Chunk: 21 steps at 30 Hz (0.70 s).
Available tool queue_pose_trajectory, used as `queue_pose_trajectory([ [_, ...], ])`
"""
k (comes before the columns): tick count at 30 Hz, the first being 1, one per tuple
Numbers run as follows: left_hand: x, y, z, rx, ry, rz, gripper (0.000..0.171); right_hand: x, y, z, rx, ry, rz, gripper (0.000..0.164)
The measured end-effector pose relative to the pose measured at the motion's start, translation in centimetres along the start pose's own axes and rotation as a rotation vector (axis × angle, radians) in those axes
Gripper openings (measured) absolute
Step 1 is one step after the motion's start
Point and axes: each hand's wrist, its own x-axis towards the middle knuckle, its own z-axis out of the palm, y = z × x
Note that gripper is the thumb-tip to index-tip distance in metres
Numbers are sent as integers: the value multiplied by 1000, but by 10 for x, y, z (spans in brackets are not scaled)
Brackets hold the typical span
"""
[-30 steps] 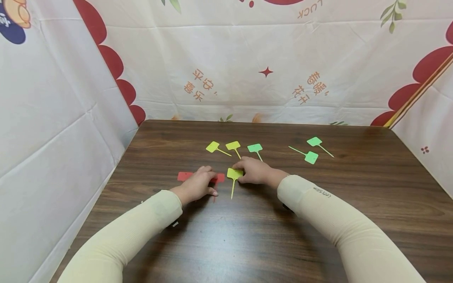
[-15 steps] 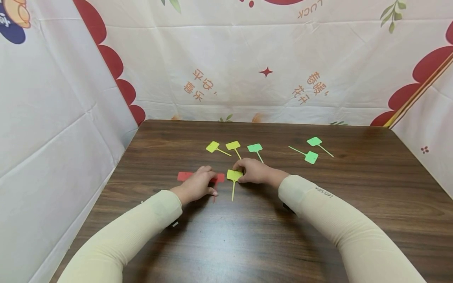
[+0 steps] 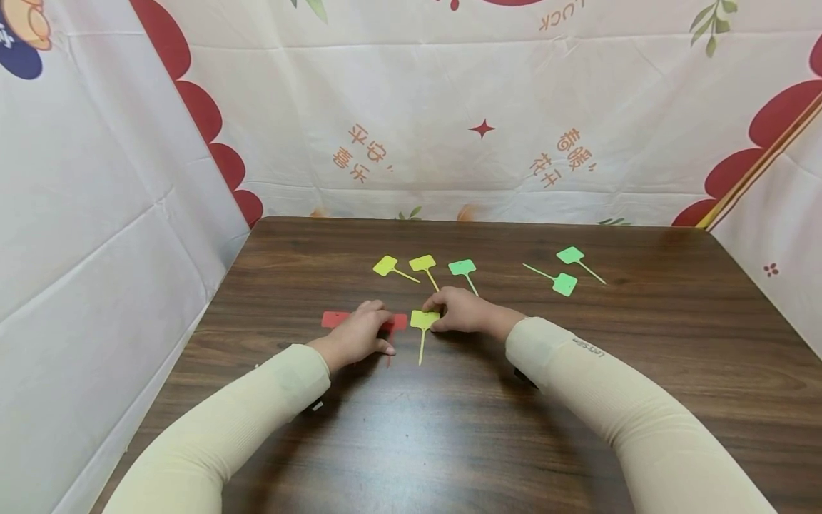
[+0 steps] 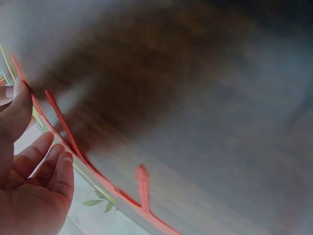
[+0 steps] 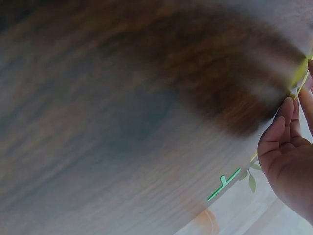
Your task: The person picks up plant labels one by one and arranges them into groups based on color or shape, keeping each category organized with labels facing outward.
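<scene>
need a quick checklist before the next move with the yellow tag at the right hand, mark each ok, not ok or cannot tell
1. Right hand on the front yellow tag: ok, fingers at its right edge.
2. Front yellow tag's stem pointing toward the person: ok.
3. Front yellow tag apart from the nearest red tag: ok, a narrow gap shows in the head view.
4. Spacing along the red row: cannot tell, the left hand covers part of it.
5. Two rear yellow tags parallel: not ok, their stems lie at different angles.
6. Three green tags together: not ok, one lies apart, nearer the rear yellow tags.
</scene>
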Motion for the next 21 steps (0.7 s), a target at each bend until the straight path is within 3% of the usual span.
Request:
queue_pose_trajectory([
  [21, 0, 2, 0, 8, -8, -21, 38, 3, -2, 1, -96, -44, -31, 37],
])
